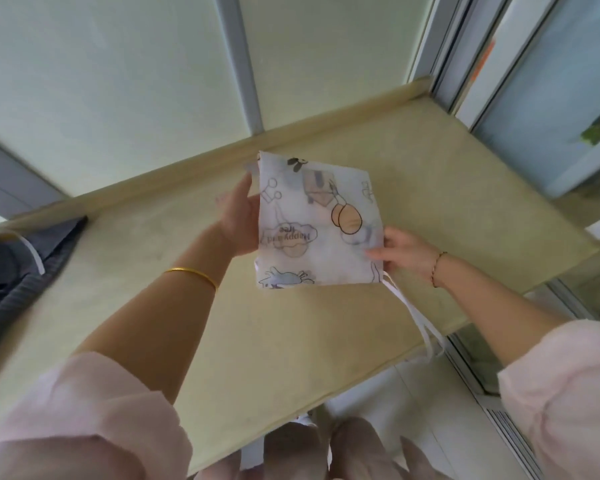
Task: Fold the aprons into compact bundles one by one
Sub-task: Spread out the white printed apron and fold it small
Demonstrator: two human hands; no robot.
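Note:
A white apron (317, 223) printed with cartoon drawings is folded into a flat square and held up above the beige table (174, 271). My left hand (240, 220) holds its left edge, fingers behind the cloth and thumb toward the top corner. At the lower right edge my right hand (403, 252) pinches the cloth. White apron strings (418, 320) dangle from the lower right corner past the table's front edge. A dark grey striped apron (18, 271) lies bunched at the table's left end.
The table backs onto a pale wall with a raised ledge (326, 119) along its far edge. Glass doors with metal frames (541, 98) stand to the right. Tiled floor shows below the table's near edge.

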